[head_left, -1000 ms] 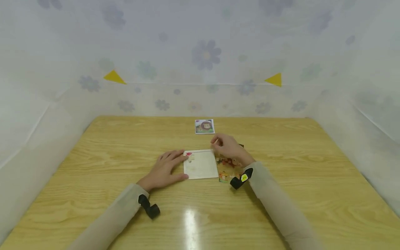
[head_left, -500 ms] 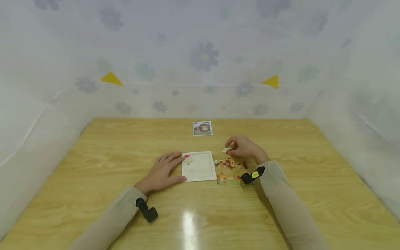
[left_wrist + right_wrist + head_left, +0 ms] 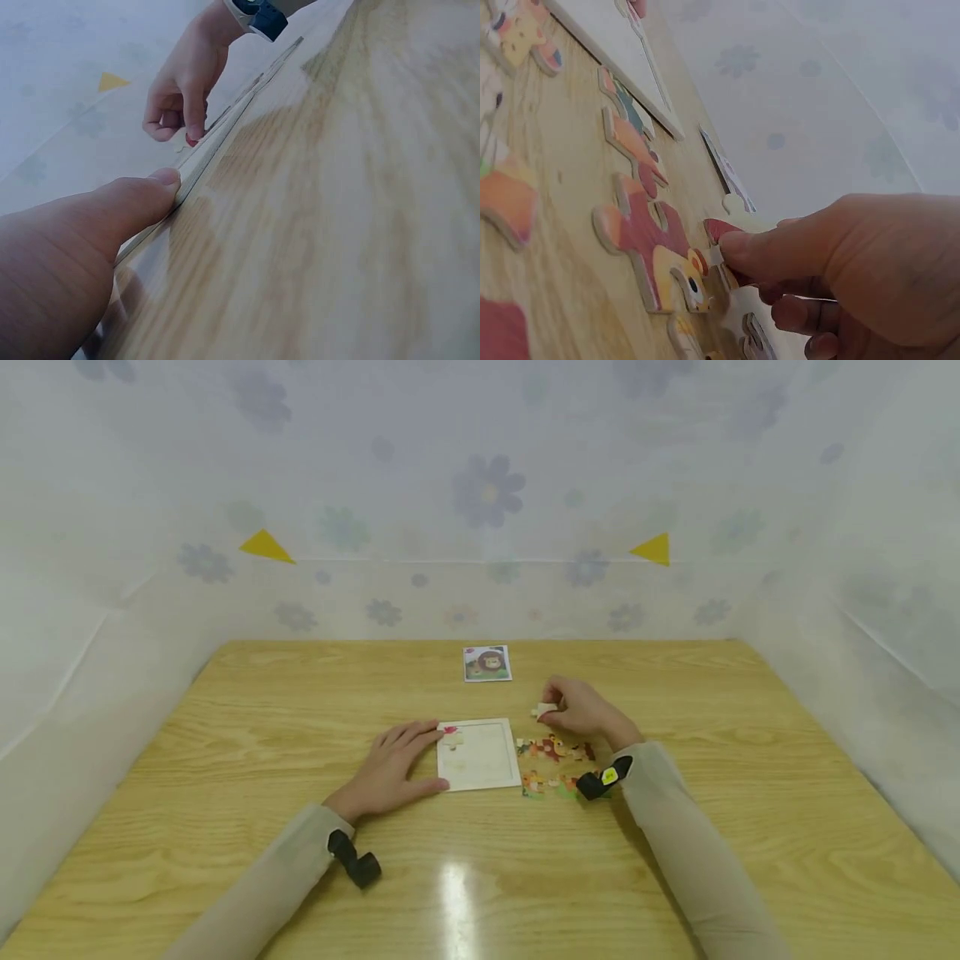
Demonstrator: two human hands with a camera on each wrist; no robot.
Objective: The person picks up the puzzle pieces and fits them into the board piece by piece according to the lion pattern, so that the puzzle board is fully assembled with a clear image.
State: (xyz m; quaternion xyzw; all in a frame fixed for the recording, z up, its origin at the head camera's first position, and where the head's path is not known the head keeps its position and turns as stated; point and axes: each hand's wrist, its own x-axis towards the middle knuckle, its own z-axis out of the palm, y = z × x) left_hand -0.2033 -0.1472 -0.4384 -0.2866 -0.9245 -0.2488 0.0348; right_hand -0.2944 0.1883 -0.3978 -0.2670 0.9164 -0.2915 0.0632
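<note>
Between thumb and fingers, my right hand (image 3: 585, 708) pinches a puzzle piece (image 3: 543, 711) just above the table, beyond a group of loose pieces (image 3: 553, 747). In the right wrist view this held piece (image 3: 736, 217) shows a dark red and white face, partly covered by the thumb. My left hand (image 3: 390, 774) lies with its fingers spread against the left side of a white square puzzle tray (image 3: 483, 764); the left wrist view shows the thumb (image 3: 146, 199) on the tray's edge. One piece with pink on it (image 3: 453, 737) sits in the tray's far left corner.
A small lion picture card (image 3: 487, 664) lies farther back on the wooden table (image 3: 300, 710). Loose pieces, one with a lion-like face (image 3: 649, 236), lie right of the tray. Flower-patterned white sheeting (image 3: 487, 568) stands behind and at both sides.
My right hand has moved right, from the tray's far right corner to beyond the loose pieces, and the piece in its fingers has come into view. My left hand has stayed on the tray.
</note>
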